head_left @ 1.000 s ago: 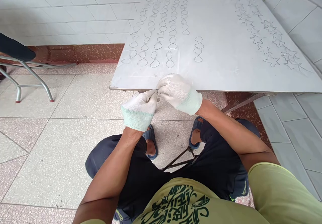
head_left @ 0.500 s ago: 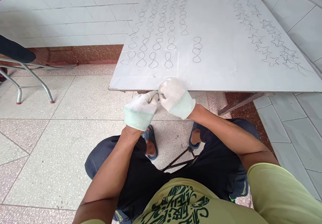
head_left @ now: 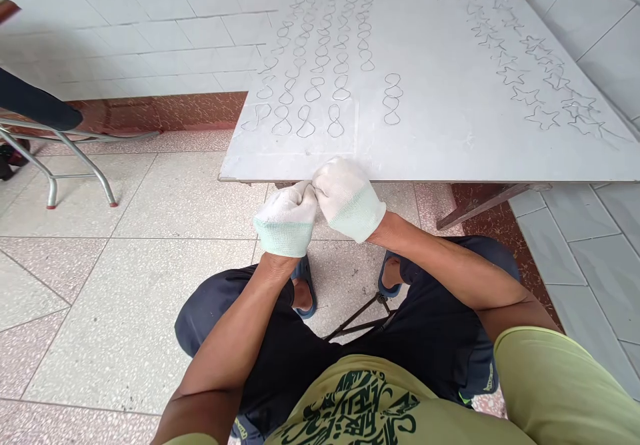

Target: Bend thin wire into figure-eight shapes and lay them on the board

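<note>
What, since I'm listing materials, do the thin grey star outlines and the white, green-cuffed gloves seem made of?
Star outlines: probably metal wire, dull; slender lines bent into points. Gloves: seemingly knitted fabric, matte, fibre unclear; cuffs show a fine woven-looking texture.

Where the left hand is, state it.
In the head view, the left hand is left of centre, beside the right hand, by the table's near edge.

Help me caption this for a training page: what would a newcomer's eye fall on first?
Probably the white-gloved left hand and right hand, curled close together at the near edge of the white table. Then the looped wire shapes in rows on its left half, and the wire stars clustered toward its right side.
</note>
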Motion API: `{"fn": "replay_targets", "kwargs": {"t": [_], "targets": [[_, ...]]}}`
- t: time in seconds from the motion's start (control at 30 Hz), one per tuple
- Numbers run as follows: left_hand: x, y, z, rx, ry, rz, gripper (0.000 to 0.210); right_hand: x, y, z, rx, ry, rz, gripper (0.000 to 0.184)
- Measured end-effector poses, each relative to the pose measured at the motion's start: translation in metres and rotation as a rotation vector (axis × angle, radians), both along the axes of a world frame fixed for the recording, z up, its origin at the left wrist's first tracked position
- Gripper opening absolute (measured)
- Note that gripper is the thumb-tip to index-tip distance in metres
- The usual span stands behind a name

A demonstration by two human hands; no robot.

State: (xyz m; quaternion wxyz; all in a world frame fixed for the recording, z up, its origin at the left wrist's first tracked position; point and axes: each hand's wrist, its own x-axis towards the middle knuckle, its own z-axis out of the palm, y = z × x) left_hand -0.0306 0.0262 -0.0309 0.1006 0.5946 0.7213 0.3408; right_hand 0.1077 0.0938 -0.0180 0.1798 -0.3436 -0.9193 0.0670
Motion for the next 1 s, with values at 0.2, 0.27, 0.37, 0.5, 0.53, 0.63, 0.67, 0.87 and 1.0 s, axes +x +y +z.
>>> {"fn": "replay_targets", "kwargs": {"t": [0.2, 0.27, 0.37, 0.5, 0.53, 0.63, 0.67, 0.87, 1.0], "targets": [[-0.004, 0.000, 0.003, 0.010, -0.325, 0.089, 0.034, 0.019, 0.004, 0.016, -0.038, 0.231, 0.023, 0.021], [-0.010, 0.000, 0.002, -0.001, -0.371, 0.093, 0.035, 0.028, 0.004, 0.018, -0.017, 0.320, 0.004, 0.034], [-0.017, 0.001, -0.001, 0.005, -0.371, 0.061, 0.038, 0.033, 0.007, 0.018, -0.005, 0.352, 0.002, 0.040], [-0.019, 0.002, 0.000, -0.020, -0.330, 0.000, 0.039, 0.022, 0.018, 0.017, -0.040, 0.183, 0.141, 0.029], [-0.018, 0.002, 0.002, -0.030, -0.319, -0.003, 0.038, 0.019, 0.020, 0.017, -0.039, 0.129, 0.180, 0.029], [-0.012, 0.000, 0.008, -0.034, -0.307, -0.004, 0.036, 0.012, 0.021, 0.017, -0.026, 0.007, 0.208, 0.032], [-0.011, -0.001, 0.009, -0.035, -0.304, -0.002, 0.036, 0.011, 0.020, 0.017, -0.018, -0.017, 0.195, 0.031], [-0.008, 0.000, 0.008, -0.047, -0.368, -0.069, 0.040, 0.016, 0.018, 0.020, 0.059, -0.071, 0.204, 0.032], [-0.009, 0.001, 0.003, 0.012, -0.463, -0.071, 0.035, 0.016, 0.020, 0.024, 0.076, -0.143, 0.210, 0.027]]}}
